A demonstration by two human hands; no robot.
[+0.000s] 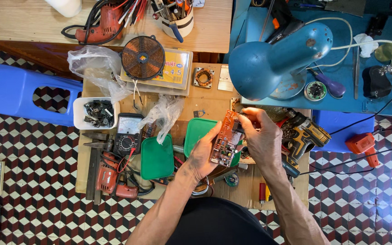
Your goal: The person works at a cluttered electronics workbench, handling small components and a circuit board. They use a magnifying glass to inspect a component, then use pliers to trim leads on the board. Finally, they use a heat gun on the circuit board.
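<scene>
The orange circuit board [224, 138] stands on edge between both hands, long axis running twelve to six o'clock, left hand [203, 154] cupping it from nine, right hand [261, 138] pinching its top edge from three.

The left hand [203, 152] held an orange circuit board [225, 138] upright; the right hand [263, 138] pinched its top edge above 2 green lids [157, 159].

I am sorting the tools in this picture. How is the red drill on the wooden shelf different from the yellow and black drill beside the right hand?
The red drill is corded, its black cable coiled around it; the yellow and black drill shows no cable. The red one lies on the wooden shelf, away from both hands; the other lies by the right hand. Both lie on their sides.
</scene>
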